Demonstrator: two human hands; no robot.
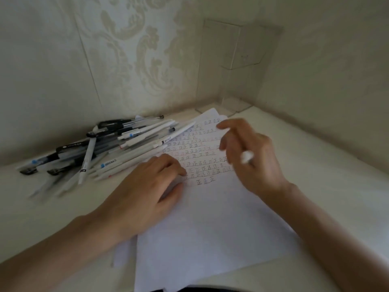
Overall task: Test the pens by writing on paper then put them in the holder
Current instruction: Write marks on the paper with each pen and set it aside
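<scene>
Right fingers (228,125) are blurred. The forefinger reaches out loosely while the others curl round a white pen (246,157), whose blunt end pokes up from the crook of the right hand (259,165). I cannot tell how firm that hold is. Left fingers (174,165), close together and gently bent, press down the paper (210,218); the left hand (147,190) lies at its nine o'clock edge.

The pen could slip from so slack-looking a grip. The holder (237,60), at one o'clock against the wall, is clear and hard to see, so the pen might miss its mouth or knock it. The pile (101,152) of pens at ten o'clock overlaps the paper, and a nudge from the left hand could set them rolling.

The pen looks slim, white and smooth. Its tip is hidden.
</scene>
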